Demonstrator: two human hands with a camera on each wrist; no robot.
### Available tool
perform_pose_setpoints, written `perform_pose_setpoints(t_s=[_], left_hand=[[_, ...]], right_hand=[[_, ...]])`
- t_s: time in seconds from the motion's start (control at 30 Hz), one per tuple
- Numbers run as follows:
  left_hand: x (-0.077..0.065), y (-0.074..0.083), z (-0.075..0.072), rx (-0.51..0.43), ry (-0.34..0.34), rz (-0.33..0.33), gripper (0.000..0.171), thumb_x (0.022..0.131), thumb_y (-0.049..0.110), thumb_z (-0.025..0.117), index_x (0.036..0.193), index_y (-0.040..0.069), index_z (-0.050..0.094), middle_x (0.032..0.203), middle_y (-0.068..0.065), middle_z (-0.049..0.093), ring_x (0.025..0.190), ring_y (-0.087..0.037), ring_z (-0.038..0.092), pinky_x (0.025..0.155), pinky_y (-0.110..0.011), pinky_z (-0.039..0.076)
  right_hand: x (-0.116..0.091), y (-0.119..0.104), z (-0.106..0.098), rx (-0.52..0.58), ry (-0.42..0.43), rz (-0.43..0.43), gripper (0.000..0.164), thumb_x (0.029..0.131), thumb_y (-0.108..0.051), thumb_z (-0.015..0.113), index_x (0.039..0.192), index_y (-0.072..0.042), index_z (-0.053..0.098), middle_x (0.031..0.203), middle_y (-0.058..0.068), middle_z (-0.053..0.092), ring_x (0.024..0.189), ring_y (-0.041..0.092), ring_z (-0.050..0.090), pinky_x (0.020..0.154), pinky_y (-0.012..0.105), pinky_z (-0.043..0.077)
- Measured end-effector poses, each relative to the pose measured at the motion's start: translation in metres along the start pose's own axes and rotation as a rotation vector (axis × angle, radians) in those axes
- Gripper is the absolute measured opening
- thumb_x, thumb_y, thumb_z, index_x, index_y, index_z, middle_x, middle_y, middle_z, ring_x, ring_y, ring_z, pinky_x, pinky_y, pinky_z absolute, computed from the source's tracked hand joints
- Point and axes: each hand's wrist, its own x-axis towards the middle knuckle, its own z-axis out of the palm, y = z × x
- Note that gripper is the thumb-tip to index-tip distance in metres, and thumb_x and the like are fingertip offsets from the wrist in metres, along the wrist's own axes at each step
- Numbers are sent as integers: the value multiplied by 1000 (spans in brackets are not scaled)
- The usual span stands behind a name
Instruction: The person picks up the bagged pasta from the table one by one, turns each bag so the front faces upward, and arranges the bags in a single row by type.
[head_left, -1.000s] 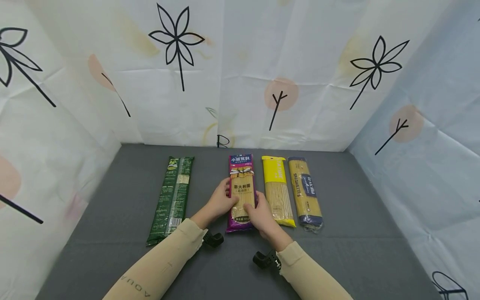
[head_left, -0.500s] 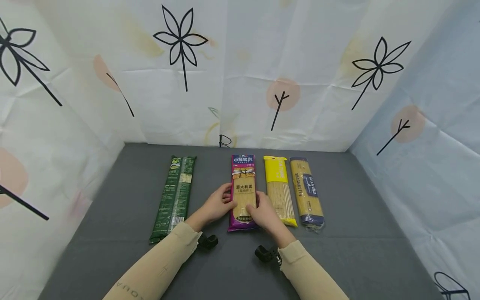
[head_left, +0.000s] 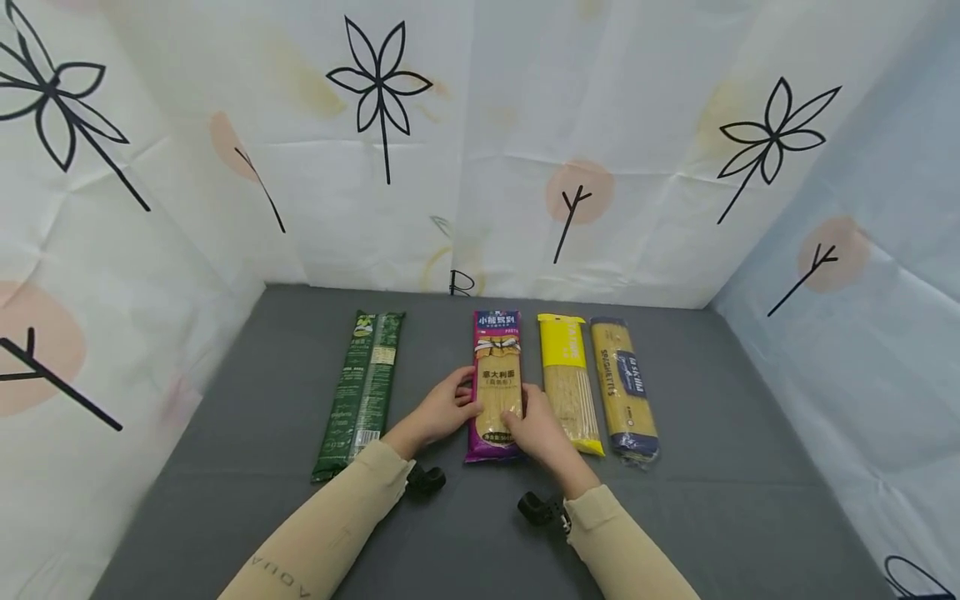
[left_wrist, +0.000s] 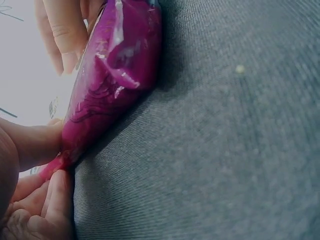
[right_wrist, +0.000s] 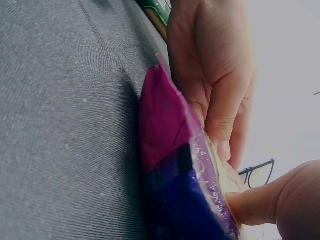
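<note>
In the head view a purple packet of spaghetti (head_left: 498, 392) with a navy top lies flat on the grey table, its long sides pointing away from me. My left hand (head_left: 441, 406) pinches its left edge; in the left wrist view the thumb (left_wrist: 37, 142) is on top and curled fingers (left_wrist: 59, 195) are below. From the other side my right hand (head_left: 542, 429) holds the right edge, its thumb (right_wrist: 255, 205) pressed on the front face. The right hand's other fingers are mostly hidden behind the packet's edge.
To the left lies a green spaghetti packet (head_left: 362, 392), slightly slanted. Right of the purple one are a yellow-topped packet (head_left: 570, 383) and a navy-banded spaghetti packet (head_left: 624, 387). A white patterned cloth (head_left: 510, 125) rises behind the grey table (head_left: 720, 517) and along both sides.
Both hands have slid slightly nearer along the purple packet, and the left thumb has drawn back toward its edge. The packets keep their places while the head view shifts a little.
</note>
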Motion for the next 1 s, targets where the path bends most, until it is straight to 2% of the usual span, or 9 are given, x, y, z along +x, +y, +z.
perform_pose_setpoints(t_s=[0.33,0.6,0.83,1.0], left_hand=[[-3,-2,7,24,3,-4,68,95,17,64,152,13,28,150,-10,36,127,-27,47,99,-42,45],[-2,-3,8,44,33,-6,67,95,17,64,152,14,29,149,-11,39,126,-27,48,99,-43,45],[-6,1,9,51,49,22,62,96,19,62,150,9,32,139,-19,47,125,-30,50,99,-41,45],[-12,7,-2,125,64,62,56,96,15,62,147,8,38,139,-15,48,122,-27,53,96,-39,47]], right_hand=[[-5,2,4,-170,35,14,59,94,-16,62,142,7,36,124,25,48,107,33,52,92,51,45],[-4,0,5,-203,41,5,59,94,-17,63,141,7,36,122,26,49,105,33,52,89,51,45],[-4,-5,4,-279,130,-25,64,91,-22,69,143,-3,39,121,18,50,93,26,52,82,43,47],[-7,-14,4,-279,212,-96,67,89,-24,72,145,-6,40,124,15,50,98,26,51,87,44,47]])
